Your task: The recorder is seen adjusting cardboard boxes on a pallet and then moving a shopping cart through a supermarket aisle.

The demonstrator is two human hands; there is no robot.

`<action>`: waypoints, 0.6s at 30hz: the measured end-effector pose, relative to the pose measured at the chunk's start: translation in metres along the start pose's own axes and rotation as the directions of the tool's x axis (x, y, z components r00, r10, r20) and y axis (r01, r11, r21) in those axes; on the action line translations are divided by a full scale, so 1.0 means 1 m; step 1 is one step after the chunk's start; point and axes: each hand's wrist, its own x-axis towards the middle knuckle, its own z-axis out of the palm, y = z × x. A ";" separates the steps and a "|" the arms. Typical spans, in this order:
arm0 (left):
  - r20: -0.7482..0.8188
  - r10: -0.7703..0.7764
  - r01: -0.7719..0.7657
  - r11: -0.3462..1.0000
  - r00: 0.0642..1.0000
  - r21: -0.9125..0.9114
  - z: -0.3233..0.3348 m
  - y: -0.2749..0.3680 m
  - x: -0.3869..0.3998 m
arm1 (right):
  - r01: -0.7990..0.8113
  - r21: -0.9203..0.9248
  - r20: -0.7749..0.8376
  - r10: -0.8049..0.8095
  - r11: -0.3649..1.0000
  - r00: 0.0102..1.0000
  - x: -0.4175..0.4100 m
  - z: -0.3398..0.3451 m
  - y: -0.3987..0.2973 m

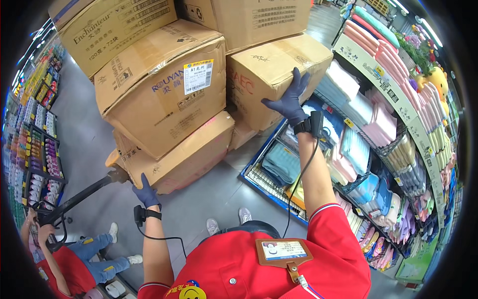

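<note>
In a blue glove, my left hand [146, 192] touches the near lower corner of the bottom cardboard box [183, 153]. A larger cardboard box [186, 97] with a white shipping label rests tilted on top of it. My right hand [292, 100], gloved too, lies with fingers spread against the top edge and side of another cardboard box [257, 82] at the right of the stack. More cartons, a printed one [123, 37] and a taller one [257, 22], sit higher at the back. Neither hand wraps around anything. The undersides of the boxes are mostly hidden.
At the lower left a co-worker in red [71, 269] grips the long black handle [82, 198] of what looks like a pallet jack, leading to the stack. A towel shelf [377, 149] with a blue-edged base curves along my right. Stocked shelves [37, 149] line the left.
</note>
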 end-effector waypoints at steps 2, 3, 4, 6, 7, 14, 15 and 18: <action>0.021 0.008 -0.008 1.000 1.000 -0.001 0.001 -0.002 0.000 | -0.001 -0.003 -0.001 0.001 1.000 1.000 0.000 0.000 0.000; -0.002 0.008 -0.008 1.000 1.000 0.012 0.000 -0.003 0.002 | 0.003 0.003 0.002 -0.003 1.000 1.000 0.001 0.001 -0.001; -0.026 0.008 -0.007 1.000 1.000 0.025 -0.001 -0.005 0.003 | -0.007 -0.017 0.016 0.008 1.000 1.000 0.001 0.001 -0.002; -0.012 0.011 -0.011 1.000 1.000 0.011 -0.002 -0.005 0.001 | -0.003 -0.029 0.016 0.003 1.000 1.000 0.001 0.002 -0.003; -0.007 0.013 -0.013 1.000 1.000 -0.002 -0.001 -0.001 -0.001 | 0.005 -0.037 0.022 -0.005 0.999 1.000 0.000 0.002 -0.001; 0.028 -0.002 0.002 1.000 1.000 -0.005 -0.002 0.000 0.001 | 0.014 -0.054 0.001 -0.014 0.998 1.000 0.001 0.002 0.001; 0.028 -0.002 0.002 1.000 1.000 -0.003 -0.002 -0.001 0.002 | 0.013 -0.053 0.001 -0.013 0.999 1.000 0.001 0.002 0.002; 0.019 -0.012 0.012 1.000 1.000 -0.011 -0.002 -0.004 0.006 | 0.009 -0.055 -0.002 -0.009 0.998 1.000 0.001 0.001 0.002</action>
